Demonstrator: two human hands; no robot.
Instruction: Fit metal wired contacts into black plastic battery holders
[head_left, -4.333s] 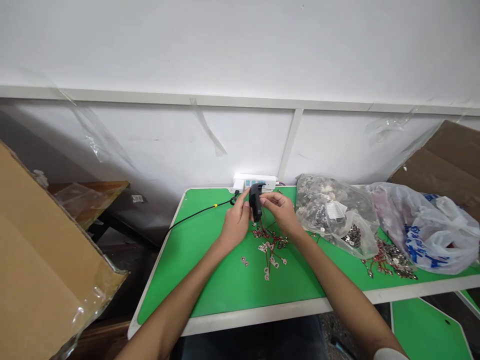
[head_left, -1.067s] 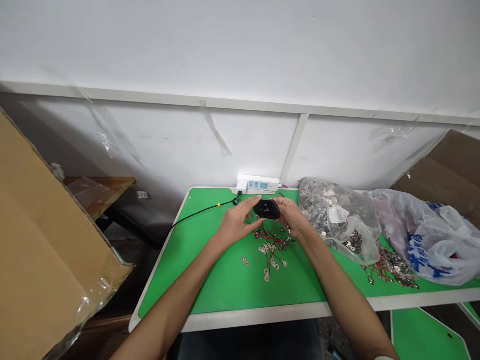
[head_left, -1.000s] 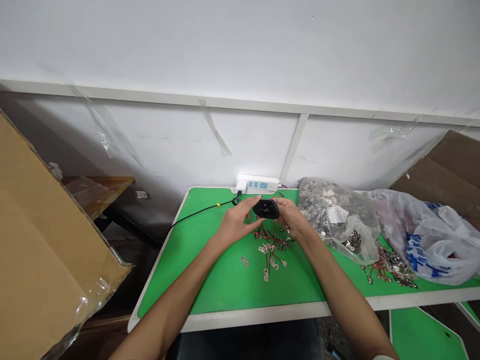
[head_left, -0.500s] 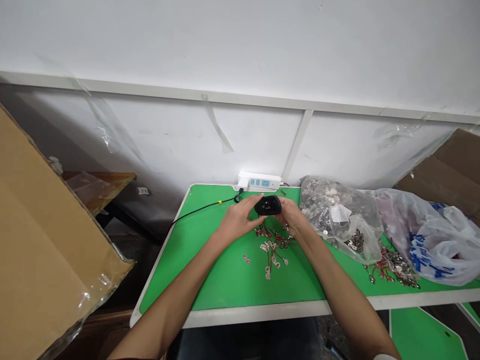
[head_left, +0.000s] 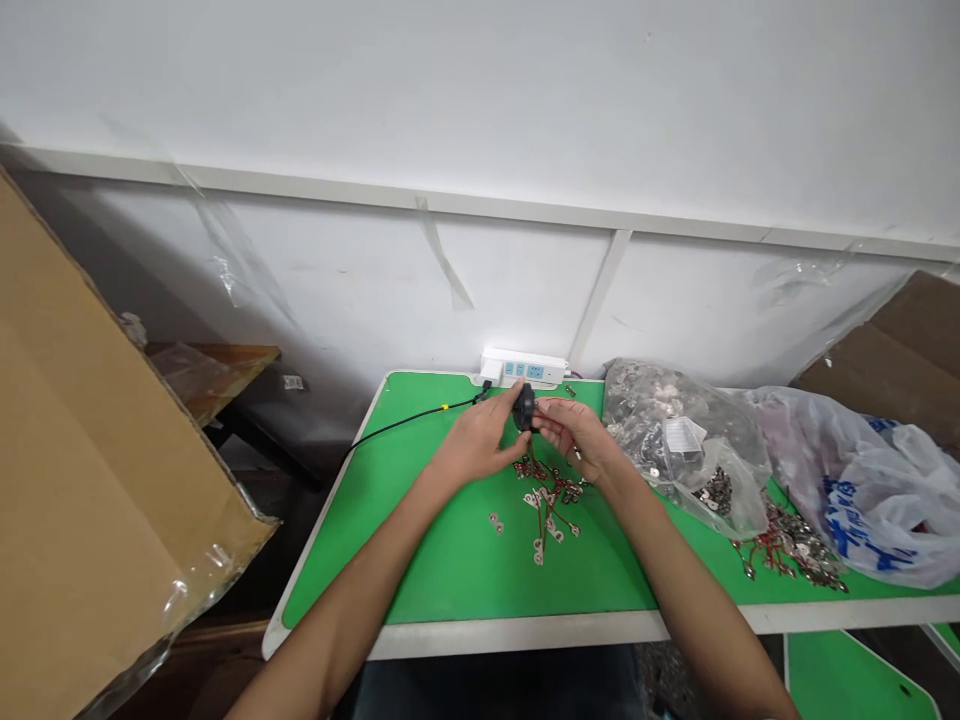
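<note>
My left hand [head_left: 480, 435] grips a small black plastic housing [head_left: 523, 408] between thumb and fingers, turned so that its narrow side shows. My right hand [head_left: 577, 435] is closed in a pinch against the right side of the housing; what its fingertips hold is too small to make out. A tiny shiny piece shows by the right palm. Below both hands lies a loose heap of metal contact plates with red wires [head_left: 551, 495] on the green table top [head_left: 450, 560]. A separate contact plate [head_left: 496, 523] lies left of the heap.
Behind the hands stands a white power strip [head_left: 525, 367] with a black cable [head_left: 405, 414] plugged in. To the right are a clear bag of metal parts [head_left: 675, 430], more wired contacts [head_left: 799, 545] and a white plastic bag [head_left: 877, 500]. A cardboard box [head_left: 97, 480] rises at left.
The black housing has been turned from showing its open hollow face to its narrow side. My right fingers have come from behind it to a pinch at its right side.
</note>
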